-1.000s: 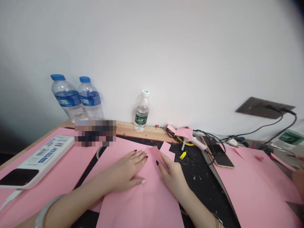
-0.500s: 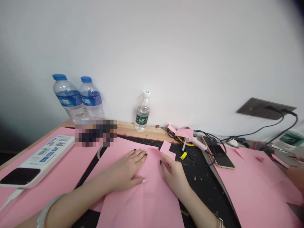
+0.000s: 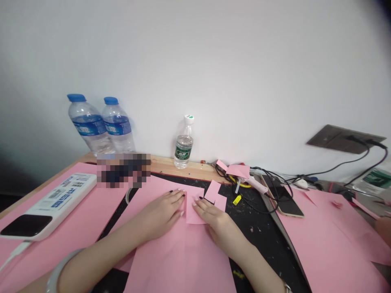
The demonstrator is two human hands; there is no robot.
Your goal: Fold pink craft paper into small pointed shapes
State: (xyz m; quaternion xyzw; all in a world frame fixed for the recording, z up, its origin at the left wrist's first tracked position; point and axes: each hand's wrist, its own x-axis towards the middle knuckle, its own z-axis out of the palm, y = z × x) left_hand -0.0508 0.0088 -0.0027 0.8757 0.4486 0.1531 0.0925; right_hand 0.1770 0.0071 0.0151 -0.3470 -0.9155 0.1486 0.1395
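Observation:
A large pink paper sheet (image 3: 180, 260) lies in front of me, with a crease running down its middle. Its far right part is turned over as a folded flap (image 3: 193, 213), whose left edge lies along that crease. My left hand (image 3: 163, 213) rests flat on the sheet left of the crease, fingers stretched out. On the flap lies my right hand (image 3: 214, 215), fingers extended and pressing it down. Small pink paper pieces (image 3: 213, 190) are just beyond the right hand.
A black mat (image 3: 259, 240) lies under the paper. To the right are a pink glue gun (image 3: 255, 184), a phone (image 3: 284, 199), cables and more pink sheets (image 3: 330, 244). Water bottles (image 3: 183, 148) stand by the wall. A white power bank (image 3: 51, 207) lies left. Another person's hand (image 3: 383, 230) shows far right.
The far right part of the sheet has been folded over to the middle crease. My right hand has moved from the paper's edge onto the flap; my left hand has shifted slightly left.

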